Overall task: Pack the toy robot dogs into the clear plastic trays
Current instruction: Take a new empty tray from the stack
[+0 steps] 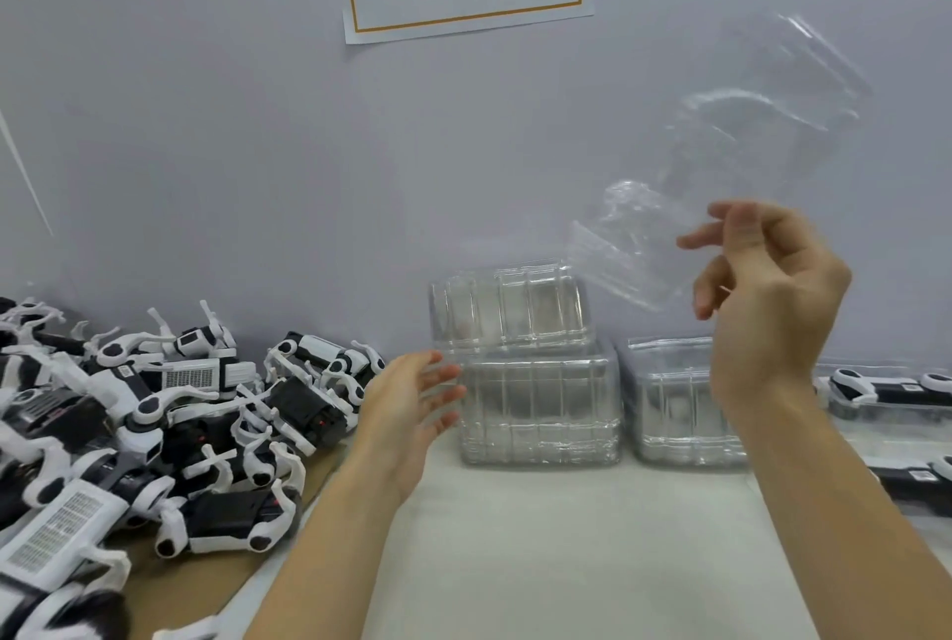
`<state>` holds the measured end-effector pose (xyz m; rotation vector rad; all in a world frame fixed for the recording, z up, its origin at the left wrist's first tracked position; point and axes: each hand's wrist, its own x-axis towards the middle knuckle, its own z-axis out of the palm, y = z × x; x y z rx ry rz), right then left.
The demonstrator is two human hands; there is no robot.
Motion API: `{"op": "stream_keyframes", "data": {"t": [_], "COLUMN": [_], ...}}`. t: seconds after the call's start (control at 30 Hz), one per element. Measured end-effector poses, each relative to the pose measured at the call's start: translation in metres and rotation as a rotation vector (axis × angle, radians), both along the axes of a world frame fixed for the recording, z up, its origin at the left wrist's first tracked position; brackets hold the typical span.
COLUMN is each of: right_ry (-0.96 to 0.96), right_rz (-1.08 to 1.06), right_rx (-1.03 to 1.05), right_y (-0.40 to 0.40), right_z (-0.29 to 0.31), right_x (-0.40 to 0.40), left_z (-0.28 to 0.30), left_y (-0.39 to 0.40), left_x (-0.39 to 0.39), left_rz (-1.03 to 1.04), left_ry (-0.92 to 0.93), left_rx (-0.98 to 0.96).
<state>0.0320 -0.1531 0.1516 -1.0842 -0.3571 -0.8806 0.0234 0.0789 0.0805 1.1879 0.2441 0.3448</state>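
Both hands are raised over the white table (566, 562): the right hand (767, 289) grips one clear plastic tray (721, 165) by its lower edge and holds it tilted against the wall, while the left hand (412, 402) hangs slack with fingers spread, just beside the stacked trays (536, 402). Well left of both hands lies the heap of toy robot dogs (154, 413) on cardboard (206, 583).

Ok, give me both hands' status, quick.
Left hand: open, fingers straight, beside the stacked clear trays, holding nothing.
Right hand: raised, pinching a clear plastic tray in the air.
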Motion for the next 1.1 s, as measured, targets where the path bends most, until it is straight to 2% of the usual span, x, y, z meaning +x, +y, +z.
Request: {"op": "stream_keyframes", "data": {"t": [0.1,0.23,0.43,0.57,0.63,0.87,1.0,1.1], "right_ry": [-0.076,-0.044,0.251,0.555,0.632,0.623,0.675,0.704], "right_rz": [0.149,0.334,0.335,0.382,0.427,0.394,0.37,0.372], "right_rx": [-0.216,-0.672,-1.371,-1.702,-1.777,-1.764,-1.792,-1.796], "right_y": [0.012,0.024,0.037,0.047,0.05,0.044,0.037,0.033], "right_z": [0.009,0.009,-0.012,-0.037,-0.046,-0.045,-0.046,-0.048], "right_x": [-0.014,-0.024,-0.012,-0.005,-0.001,0.003,0.007,0.01], "left_z": [0.006,0.007,0.002,-0.002,-0.005,-0.018,-0.021,-0.022], "left_y": [0.015,0.035,0.053,0.053,0.05,0.036,0.03,0.031], "left_x": [-0.002,-0.006,-0.007,-0.005,-0.003,-0.004,-0.003,-0.001], "left_rz": [0.026,0.079,0.062,0.039,0.041,-0.07,-0.202,-0.147], "left_ry": [-0.074,-0.137,-0.049,0.082,0.137,0.366,0.315,0.264], "left_rx": [-0.091,-0.173,-0.208,-0.048,0.05,0.444,0.4,0.417]}}
